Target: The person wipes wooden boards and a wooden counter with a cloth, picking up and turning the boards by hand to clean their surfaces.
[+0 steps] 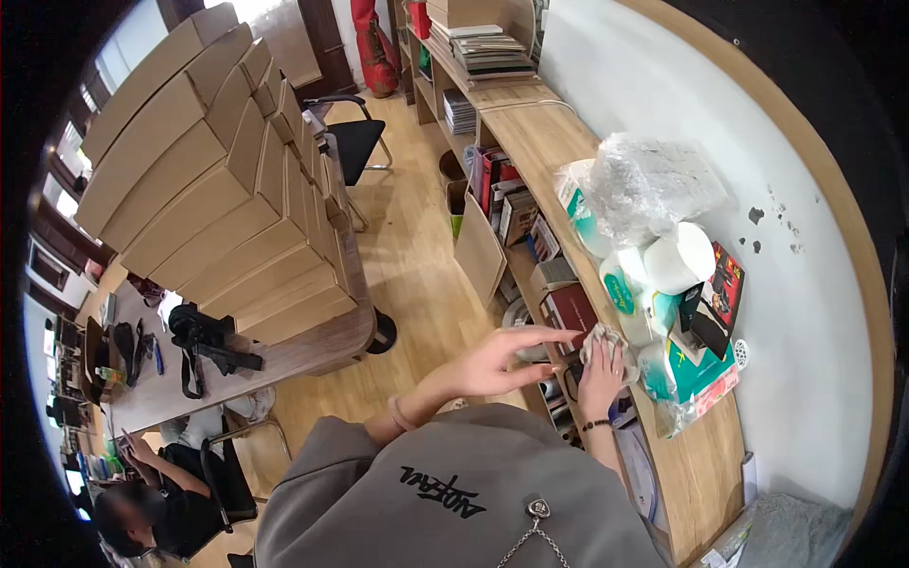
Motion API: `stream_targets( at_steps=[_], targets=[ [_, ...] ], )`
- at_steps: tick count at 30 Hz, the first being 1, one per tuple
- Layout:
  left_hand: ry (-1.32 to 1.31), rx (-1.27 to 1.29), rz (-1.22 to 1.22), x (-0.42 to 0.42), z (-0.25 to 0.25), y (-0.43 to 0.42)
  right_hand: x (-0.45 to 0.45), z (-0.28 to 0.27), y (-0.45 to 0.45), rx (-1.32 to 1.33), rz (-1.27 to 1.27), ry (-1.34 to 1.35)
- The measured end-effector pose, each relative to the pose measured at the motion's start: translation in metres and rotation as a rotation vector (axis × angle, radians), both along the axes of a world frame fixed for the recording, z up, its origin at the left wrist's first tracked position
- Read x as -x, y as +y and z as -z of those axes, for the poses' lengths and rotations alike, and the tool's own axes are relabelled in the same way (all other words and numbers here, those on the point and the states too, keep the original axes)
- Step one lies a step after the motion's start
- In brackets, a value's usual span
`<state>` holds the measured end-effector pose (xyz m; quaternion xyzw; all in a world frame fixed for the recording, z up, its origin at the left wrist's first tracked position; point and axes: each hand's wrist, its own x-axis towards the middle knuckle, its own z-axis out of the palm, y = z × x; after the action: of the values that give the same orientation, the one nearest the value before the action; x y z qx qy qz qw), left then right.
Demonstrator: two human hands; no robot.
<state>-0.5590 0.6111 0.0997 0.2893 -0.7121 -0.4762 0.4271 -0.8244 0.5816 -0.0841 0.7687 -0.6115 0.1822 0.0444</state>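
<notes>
My left hand [502, 361] is stretched out with its fingers apart, holding nothing, just left of my right hand. My right hand [600, 379] lies on a crumpled pale cloth [609, 343] at the near edge of the wooden shelf top [705, 464]. Its fingers are pressed over the cloth. Beside the cloth on the shelf top are wrapped tissue rolls [680, 258], a clear plastic bundle [653, 185], a green pack [696, 374] and a red and black box [724, 293].
Brown cardboard boxes [208, 180] are stacked on a table [322, 343] at left, beside black straps [204, 341]. A seated person [142, 511] is at lower left. Books [516, 213] fill the shelves below the top. A black chair [355, 142] stands farther back.
</notes>
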Motion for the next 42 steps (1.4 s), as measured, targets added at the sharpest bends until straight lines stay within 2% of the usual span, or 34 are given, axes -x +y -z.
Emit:
stream_targets(
  at_steps=[1, 3, 6, 8, 16, 19, 24, 26, 33, 36, 39, 42],
  targets=[
    [0.056, 0.15, 0.012, -0.007, -0.032, 0.0, -0.011, 0.006, -0.019, -0.004, -0.003, -0.003],
    [0.214, 0.375, 0.085, -0.02, -0.085, 0.005, -0.019, 0.019, -0.045, -0.207, -0.038, -0.303],
    [0.509, 0.665, 0.186, -0.031, -0.134, 0.016, -0.012, -0.003, -0.032, -0.118, -0.077, -0.152],
    [0.789, 0.716, -0.063, -0.015, -0.141, 0.03, -0.007, -0.011, -0.026, -0.077, -0.104, -0.069],
    [0.747, 0.82, -0.162, -0.038, -0.136, -0.023, -0.028, -0.015, -0.035, -0.069, -0.056, 0.011],
    [0.719, 0.869, -0.181, -0.048, -0.134, -0.05, -0.05, -0.007, -0.09, -0.042, -0.235, -0.035],
    [0.652, 0.981, -0.164, -0.072, -0.14, -0.117, -0.125, -0.005, -0.186, -0.041, -0.259, -0.081],
    [0.621, 1.023, -0.145, -0.073, -0.144, -0.142, -0.158, -0.003, -0.222, 0.034, -0.295, -0.082],
    [0.563, 1.127, -0.096, -0.09, -0.159, -0.253, -0.215, 0.007, -0.316, 0.068, -0.38, -0.078],
    [0.559, 1.15, -0.114, -0.097, -0.15, -0.259, -0.227, 0.013, -0.334, 0.062, -0.381, -0.081],
    [0.597, 1.102, -0.123, -0.122, -0.145, -0.26, -0.248, 0.017, -0.371, 0.151, -0.492, 0.015],
    [0.643, 1.074, -0.119, -0.133, -0.157, -0.262, -0.266, 0.008, -0.393, 0.135, -0.505, -0.047]
  ],
)
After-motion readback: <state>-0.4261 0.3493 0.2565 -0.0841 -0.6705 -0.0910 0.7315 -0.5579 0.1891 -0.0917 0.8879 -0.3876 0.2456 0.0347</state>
